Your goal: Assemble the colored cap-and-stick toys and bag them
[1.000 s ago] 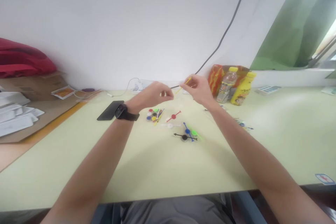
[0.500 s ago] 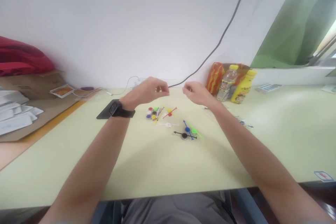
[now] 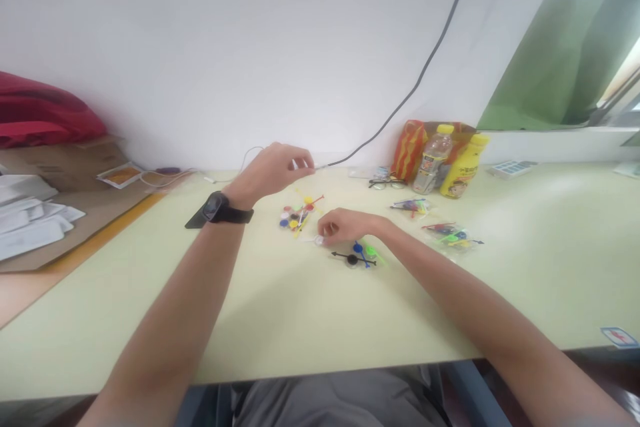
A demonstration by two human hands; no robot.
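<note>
My left hand (image 3: 280, 172), with a black watch (image 3: 216, 205) on its wrist, is raised above the table's far part. Its thumb and fingertips are pinched together; what lies between them is too small to make out. Lower and to the right, my right hand (image 3: 345, 225) has its fingertips closed at a white arrow spinner (image 3: 319, 240) on the table. Just in front of that hand lie a black arrow spinner (image 3: 353, 259), a blue one (image 3: 358, 249) and a green one (image 3: 371, 251). A pile of coloured discs and arrows (image 3: 295, 219) sits left of the right hand.
Small bags of coloured parts (image 3: 453, 236) lie to the right, near glasses (image 3: 387, 183). Behind them stand a clear bottle (image 3: 434, 159) and a yellow bottle (image 3: 463, 170). A dark flat object (image 3: 197, 215) is by my left wrist; cardboard (image 3: 100, 207) lies far left.
My right hand has come down and left from its raised position to the white spinner. My left hand has shifted slightly left. A red arrow piece lies further left, at the pile.
</note>
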